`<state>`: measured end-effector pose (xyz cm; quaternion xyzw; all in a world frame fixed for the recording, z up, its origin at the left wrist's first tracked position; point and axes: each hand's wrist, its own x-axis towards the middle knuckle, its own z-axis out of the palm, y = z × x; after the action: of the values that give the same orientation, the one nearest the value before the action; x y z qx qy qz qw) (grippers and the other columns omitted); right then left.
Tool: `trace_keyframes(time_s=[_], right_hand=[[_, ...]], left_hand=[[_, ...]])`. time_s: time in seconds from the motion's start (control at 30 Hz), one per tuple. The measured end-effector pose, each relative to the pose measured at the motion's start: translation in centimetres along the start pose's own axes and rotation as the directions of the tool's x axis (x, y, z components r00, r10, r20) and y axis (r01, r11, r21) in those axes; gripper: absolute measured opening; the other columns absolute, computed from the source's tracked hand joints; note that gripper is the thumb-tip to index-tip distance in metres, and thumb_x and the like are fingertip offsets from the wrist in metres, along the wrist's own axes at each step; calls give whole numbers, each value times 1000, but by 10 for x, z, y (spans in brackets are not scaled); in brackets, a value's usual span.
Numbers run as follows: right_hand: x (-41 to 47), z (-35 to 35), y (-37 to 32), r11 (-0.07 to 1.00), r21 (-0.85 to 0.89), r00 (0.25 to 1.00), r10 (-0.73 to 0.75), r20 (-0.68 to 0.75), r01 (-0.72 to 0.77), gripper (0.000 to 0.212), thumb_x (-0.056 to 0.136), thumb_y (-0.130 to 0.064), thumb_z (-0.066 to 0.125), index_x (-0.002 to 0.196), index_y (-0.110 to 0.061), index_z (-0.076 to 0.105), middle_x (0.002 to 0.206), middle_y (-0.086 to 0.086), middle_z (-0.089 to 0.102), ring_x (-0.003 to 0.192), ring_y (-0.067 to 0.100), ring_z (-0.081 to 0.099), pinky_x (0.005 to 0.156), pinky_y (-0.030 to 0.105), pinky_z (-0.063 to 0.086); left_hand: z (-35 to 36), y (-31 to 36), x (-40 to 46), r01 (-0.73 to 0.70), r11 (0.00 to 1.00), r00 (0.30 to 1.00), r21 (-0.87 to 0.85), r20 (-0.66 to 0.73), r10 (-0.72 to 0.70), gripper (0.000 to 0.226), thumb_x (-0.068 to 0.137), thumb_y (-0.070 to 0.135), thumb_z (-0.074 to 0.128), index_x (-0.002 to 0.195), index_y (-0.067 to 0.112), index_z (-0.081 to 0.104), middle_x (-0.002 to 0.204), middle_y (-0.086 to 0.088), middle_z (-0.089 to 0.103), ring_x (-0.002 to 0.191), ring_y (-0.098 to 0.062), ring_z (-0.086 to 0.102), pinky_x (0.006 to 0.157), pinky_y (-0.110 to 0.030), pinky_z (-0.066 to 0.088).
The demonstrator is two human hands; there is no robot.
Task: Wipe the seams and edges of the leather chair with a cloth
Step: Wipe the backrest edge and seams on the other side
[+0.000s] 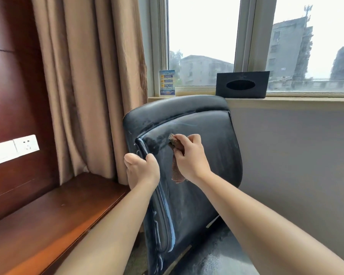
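A black leather chair [207,135] stands before me with its backrest facing me, dusty and streaked. My left hand [142,169] grips the backrest's left edge, fingers curled round the piped seam. My right hand [189,155] holds a brown cloth [176,173] against the upper middle of the backrest. A corner of the cloth pokes out above my fingers, and the rest hangs down below my palm.
A wooden desk [58,225] lies to the left, under a wood wall panel with a white socket strip [14,149]. Brown curtains [87,76] hang behind the chair. On the window sill [286,100] stand a black tissue box [242,84] and a small card [167,82].
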<state>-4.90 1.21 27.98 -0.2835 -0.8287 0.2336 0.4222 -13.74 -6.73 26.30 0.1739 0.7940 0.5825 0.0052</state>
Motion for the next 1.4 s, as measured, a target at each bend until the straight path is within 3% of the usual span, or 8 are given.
trace_keyframes(time_s=[0.23,0.37,0.53,0.67,0.77,0.93,1.13,1.4], right_hand=[[8,1,-10,999,-29,996,-40,76,42,40,94,-16,48,133,-28,48,119,1,35,114,23,40,92,32,41],[3,7,-18,998,-24,995,-64,72,66,40,94,-15,47,133,-26,49,121,4,36,113,25,40,94,34,41],[-1,6,-28,997,-22,996,-70,56,71,40,95,-16,47,133,-26,49,120,3,37,113,25,40,94,34,41],[7,-2,-31,999,-26,1000,-29,9,29,39,94,-18,47,132,-28,50,119,2,38,114,25,42,95,36,42],[15,-7,-30,999,-36,1000,-20,0,20,37,95,-19,47,131,-29,51,114,-1,36,113,24,42,94,35,43],[30,-10,-24,997,-58,999,-47,-28,45,38,95,-17,46,132,-28,50,115,-1,36,111,22,42,91,32,43],[47,-9,-6,994,-111,999,-23,-31,19,38,95,-16,47,131,-28,52,114,1,38,110,23,43,95,33,42],[77,-3,8,990,-138,999,5,-52,-12,38,96,-20,46,132,-30,50,117,1,38,113,22,41,97,33,41]], left_hand=[[-15,3,0,20,999,995,27,101,-23,17,94,25,40,95,11,31,119,-13,48,98,-33,49,82,-40,37],[-26,5,0,4,997,989,71,150,-14,16,94,23,40,99,10,33,123,-14,50,106,-34,50,88,-40,40],[-43,8,-6,-241,946,965,214,153,212,22,92,18,45,113,13,41,133,-7,38,103,-31,49,87,-38,42],[-56,24,3,-466,775,885,427,220,411,54,95,20,41,147,19,27,160,-12,7,143,-31,20,113,-40,25],[-58,37,19,-540,640,837,547,267,478,56,98,23,35,152,19,20,162,-14,-4,149,-27,0,121,-41,9],[-46,60,43,-663,373,716,650,405,568,55,101,31,30,154,23,16,163,-6,5,150,-25,-3,119,-47,-1],[-24,88,73,-810,3,495,587,680,540,52,103,25,26,154,23,17,162,-2,13,150,-22,2,120,-49,0],[-12,118,115,-857,-209,353,471,831,429,52,104,22,25,155,21,15,163,5,2,150,-15,-3,120,-41,15]])
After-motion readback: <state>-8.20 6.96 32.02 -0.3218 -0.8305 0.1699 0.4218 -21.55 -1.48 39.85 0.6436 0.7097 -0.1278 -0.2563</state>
